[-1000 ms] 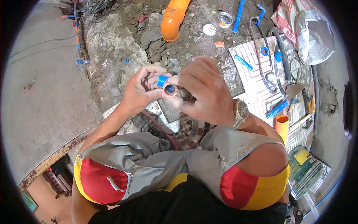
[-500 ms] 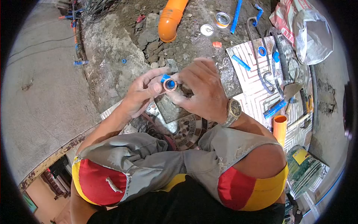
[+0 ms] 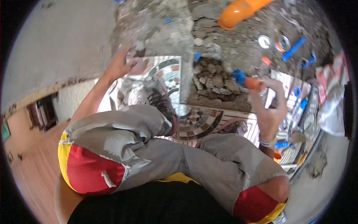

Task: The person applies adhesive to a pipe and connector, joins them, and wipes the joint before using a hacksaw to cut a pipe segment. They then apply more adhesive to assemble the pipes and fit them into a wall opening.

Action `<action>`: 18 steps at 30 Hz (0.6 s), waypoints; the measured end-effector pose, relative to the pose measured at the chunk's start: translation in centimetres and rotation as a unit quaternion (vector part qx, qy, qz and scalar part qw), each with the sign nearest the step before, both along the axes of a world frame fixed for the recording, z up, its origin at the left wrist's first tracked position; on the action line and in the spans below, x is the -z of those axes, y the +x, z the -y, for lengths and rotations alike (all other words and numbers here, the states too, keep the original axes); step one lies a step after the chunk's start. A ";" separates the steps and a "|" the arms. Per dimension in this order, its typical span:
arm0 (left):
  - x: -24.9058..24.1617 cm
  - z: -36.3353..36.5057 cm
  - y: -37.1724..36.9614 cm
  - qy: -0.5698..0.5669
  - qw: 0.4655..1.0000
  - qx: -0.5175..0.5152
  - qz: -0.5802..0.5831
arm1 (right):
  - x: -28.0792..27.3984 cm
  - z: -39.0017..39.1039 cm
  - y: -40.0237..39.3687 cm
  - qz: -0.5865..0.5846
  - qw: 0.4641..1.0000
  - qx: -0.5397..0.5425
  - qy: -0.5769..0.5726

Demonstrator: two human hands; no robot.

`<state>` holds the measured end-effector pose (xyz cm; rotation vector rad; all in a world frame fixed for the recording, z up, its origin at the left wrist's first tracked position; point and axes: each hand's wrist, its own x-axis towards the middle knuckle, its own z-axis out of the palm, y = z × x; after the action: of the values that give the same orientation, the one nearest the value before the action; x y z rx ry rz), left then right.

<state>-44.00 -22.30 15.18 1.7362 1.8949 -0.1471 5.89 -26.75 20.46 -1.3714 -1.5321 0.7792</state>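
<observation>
The right hand's (image 3: pixel 270 106) fingers (image 3: pixel 274 84) are closing around an orange fitting with a blue end (image 3: pixel 247 80), holding it over the rubble (image 3: pixel 214 80). The left hand (image 3: pixel 125 63), fingers loosely curled and empty, is pressing the broken concrete edge (image 3: pixel 160 30) beside patterned tiles (image 3: pixel 201 119).

Head view: bright, even daylight; direction of source not determinable. Strong fisheye: circular frame, black corners, straight edges bowed near the rim. Whole frame soft with motion blur, worst at top and right; orange pipe (image 3: pixel 240 11) and white bag (image 3: pixel 332 108) smeared. Mild glare on patterned tiles (image 3: pixel 167 71). Shadows soft and short.
</observation>
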 end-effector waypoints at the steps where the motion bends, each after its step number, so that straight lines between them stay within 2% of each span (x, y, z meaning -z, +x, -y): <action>1: 1.3 3.1 -3.7 -0.050 0.994 0.025 -0.096 | 0.8 0.1 0.7 -0.019 0.999 0.009 -0.046; 4: 2.2 13.3 -5.2 -0.065 0.989 -0.050 -0.119 | 3.8 -0.2 1.9 -0.133 0.984 0.015 -0.120; 6: 2.0 17.0 -1.8 -0.005 0.985 -0.013 -0.174 | 4.6 -0.6 2.2 -0.148 0.978 0.017 -0.148; 7: 3.9 18.7 -2.0 0.057 0.973 0.031 -0.220 | 4.5 -1.0 2.0 -0.173 0.969 0.018 -0.174; 8: 5.1 19.3 -3.4 0.058 0.974 0.034 -0.217 | 4.5 -1.1 1.9 -0.198 0.959 0.025 -0.200; 10: 6.7 18.0 -4.3 0.008 0.994 -0.108 -0.019 | 4.0 -1.3 1.8 -0.186 0.966 0.027 -0.180; 11: 10.0 18.6 -6.0 0.121 0.964 -0.209 0.113 | 3.8 -1.5 1.8 -0.178 0.970 0.021 -0.163; 12: 8.9 16.4 -5.7 0.017 0.950 -0.280 0.135 | 3.6 -1.4 2.0 -0.171 0.974 0.014 -0.146; 14: 7.8 12.3 -4.3 0.029 0.977 -0.107 0.181 | 3.5 -1.0 2.7 -0.144 0.983 0.010 -0.115; 15: 8.5 9.8 -3.4 0.146 0.959 0.103 0.219 | 3.4 -0.6 2.8 -0.146 0.982 0.021 -0.118; 16: 6.8 7.6 0.1 0.134 0.960 0.169 0.180 | 3.3 -0.2 3.0 -0.147 0.981 0.031 -0.121; 17: 7.4 6.0 2.2 0.118 0.943 0.236 0.205 | 3.5 0.2 3.3 -0.165 0.976 0.039 -0.134; 18: 7.7 4.4 3.8 0.118 0.940 0.242 0.209 | 3.6 0.7 3.4 -0.163 0.977 0.046 -0.133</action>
<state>-40.16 -26.70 7.52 2.1646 1.1977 0.2597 9.26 -27.46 16.84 -1.4115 -1.1312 1.1203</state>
